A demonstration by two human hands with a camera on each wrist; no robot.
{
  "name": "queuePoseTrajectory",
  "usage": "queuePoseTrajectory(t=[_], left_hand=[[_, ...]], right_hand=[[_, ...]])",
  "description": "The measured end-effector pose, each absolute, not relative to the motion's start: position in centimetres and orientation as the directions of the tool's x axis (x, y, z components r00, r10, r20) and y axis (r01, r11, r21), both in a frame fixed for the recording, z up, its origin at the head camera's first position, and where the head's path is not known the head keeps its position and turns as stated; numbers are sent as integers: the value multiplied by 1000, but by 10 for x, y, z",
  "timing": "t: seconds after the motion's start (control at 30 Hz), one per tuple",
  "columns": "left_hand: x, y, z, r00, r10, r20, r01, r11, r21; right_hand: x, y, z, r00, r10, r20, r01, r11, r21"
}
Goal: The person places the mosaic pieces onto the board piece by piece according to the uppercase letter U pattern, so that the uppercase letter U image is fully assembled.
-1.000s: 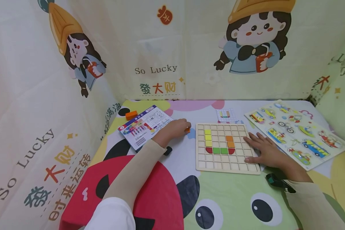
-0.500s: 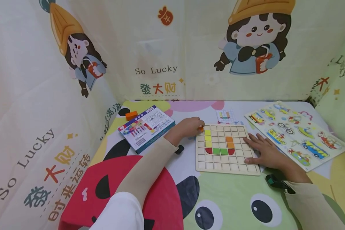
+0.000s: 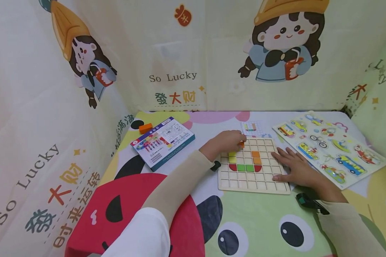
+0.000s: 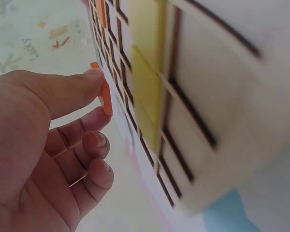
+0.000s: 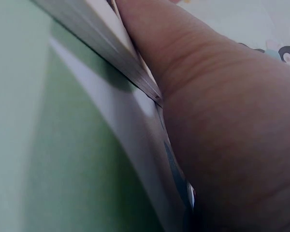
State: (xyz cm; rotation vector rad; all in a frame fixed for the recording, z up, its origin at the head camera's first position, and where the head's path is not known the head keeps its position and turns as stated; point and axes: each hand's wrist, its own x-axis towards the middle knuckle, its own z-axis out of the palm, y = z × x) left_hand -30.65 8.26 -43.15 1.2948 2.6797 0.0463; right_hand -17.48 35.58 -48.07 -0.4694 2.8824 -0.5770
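Note:
A wooden grid board (image 3: 254,184) lies flat on the table. Set in its cells are yellow tiles (image 3: 232,159), green tiles (image 3: 245,168), red rounded corner pieces (image 3: 233,167) and an orange column (image 3: 256,157), together making a U shape. Over the board's far left part, my left hand (image 3: 226,142) pinches a small orange tile (image 4: 105,98) between thumb and forefinger; its other fingers are curled loosely. My right hand (image 3: 297,172) rests at the board's right edge with fingers spread, the thumb lying on the grid. In the right wrist view the hand (image 5: 222,111) presses against the board's side.
Behind the board is a small printed card (image 3: 252,127) with a coloured U pattern. A picture puzzle board (image 3: 329,148) lies at the right. On the left are a flat box (image 3: 163,142) and an orange block (image 3: 146,128) beyond it.
My left hand has moved right with the orange tile, from beside the box to above the board's far left part. My right hand has stayed in place.

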Motion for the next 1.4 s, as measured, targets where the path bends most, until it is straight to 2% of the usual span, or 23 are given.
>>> queuePoseTrajectory(t=[0.37, 0.93, 1.4], left_hand=[[-305, 115, -430, -560, 810, -175, 814, 577, 66], [-303, 136, -440, -590, 774, -229, 767, 626, 141], [-304, 136, -440, -584, 779, -228, 774, 619, 131]], right_hand=[[-174, 355, -479, -936, -343, -84, -282, 869, -406], [-172, 350, -479, -936, -340, -91, -280, 874, -397], [-172, 353, -478, -935, -345, -83, -285, 870, -402]])
